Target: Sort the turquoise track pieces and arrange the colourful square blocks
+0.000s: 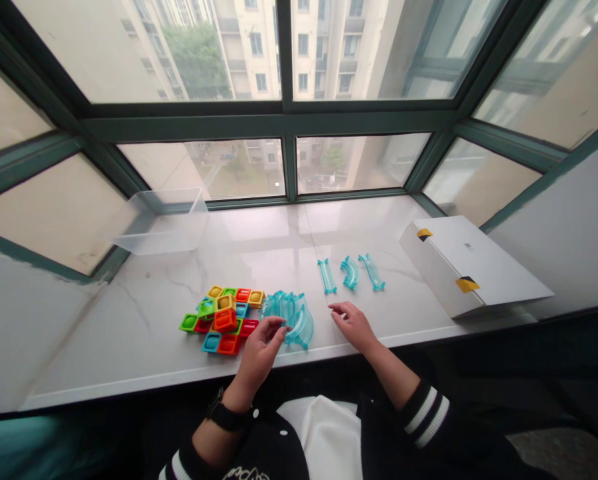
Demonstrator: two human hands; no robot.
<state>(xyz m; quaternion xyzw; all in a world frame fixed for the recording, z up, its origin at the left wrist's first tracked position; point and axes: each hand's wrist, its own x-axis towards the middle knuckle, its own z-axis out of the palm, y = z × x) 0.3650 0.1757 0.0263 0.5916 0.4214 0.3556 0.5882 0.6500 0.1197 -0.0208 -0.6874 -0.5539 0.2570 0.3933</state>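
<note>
My left hand (263, 348) is over the near left edge of a pile of clear blue plastic track pieces (299, 323). Its thumb and index finger are a little apart, with no held piece visible between them. Left of it lies a heap of coloured square blocks (225, 320) in red, green, yellow and blue, partly behind the hand. My right hand (353, 325) hovers near the sill's front edge, fingers loosely bent and holding nothing. Beyond it, three track pieces are laid out apart: a straight one (327, 276), a curved one (349, 273) and a slightly bent one (372, 272).
A clear plastic bin (163, 243) stands at the back left of the white marble sill (259, 243). A white box (479, 263) with yellow-and-black tape pieces stands at the right. Green-framed windows (289, 167) enclose the far side.
</note>
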